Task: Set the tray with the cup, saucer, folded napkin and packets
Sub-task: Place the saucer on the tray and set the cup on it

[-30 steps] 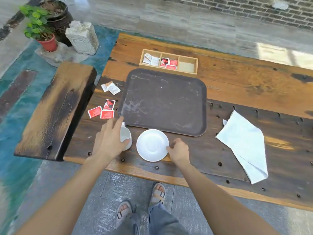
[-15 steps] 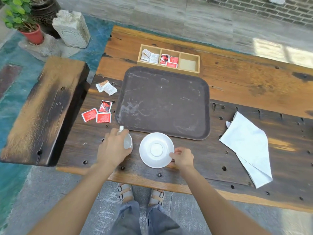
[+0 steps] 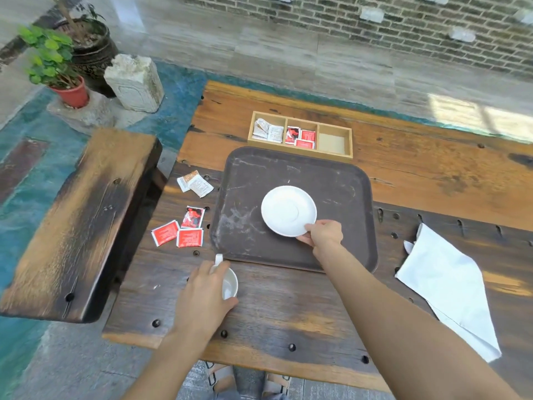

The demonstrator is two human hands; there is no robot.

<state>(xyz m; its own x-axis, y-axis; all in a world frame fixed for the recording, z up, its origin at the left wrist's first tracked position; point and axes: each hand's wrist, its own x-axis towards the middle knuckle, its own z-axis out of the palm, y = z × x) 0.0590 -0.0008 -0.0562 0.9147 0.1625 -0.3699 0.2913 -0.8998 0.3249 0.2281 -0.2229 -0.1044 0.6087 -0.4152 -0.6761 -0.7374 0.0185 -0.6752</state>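
Observation:
A dark brown tray (image 3: 340,180) lies in the middle of the wooden table. The white saucer (image 3: 287,210) is over the tray's centre, and my right hand (image 3: 323,235) pinches its near right rim. My left hand (image 3: 204,295) wraps the white cup (image 3: 229,284), which stands on the table just in front of the tray's near left corner. A white napkin (image 3: 450,287) lies spread out on the table to the right. Three red packets (image 3: 181,230) and two white packets (image 3: 194,183) lie loose left of the tray.
A wooden box (image 3: 334,145) with three compartments sits behind the tray, holding white and red packets; its right compartment is bare. A dark wooden bench (image 3: 75,220) stands left of the table. Potted plants (image 3: 57,62) and a stone block (image 3: 134,82) stand on the floor beyond.
My right hand has carried the saucer from the table's front edge onto the tray. My left hand has stayed on the cup.

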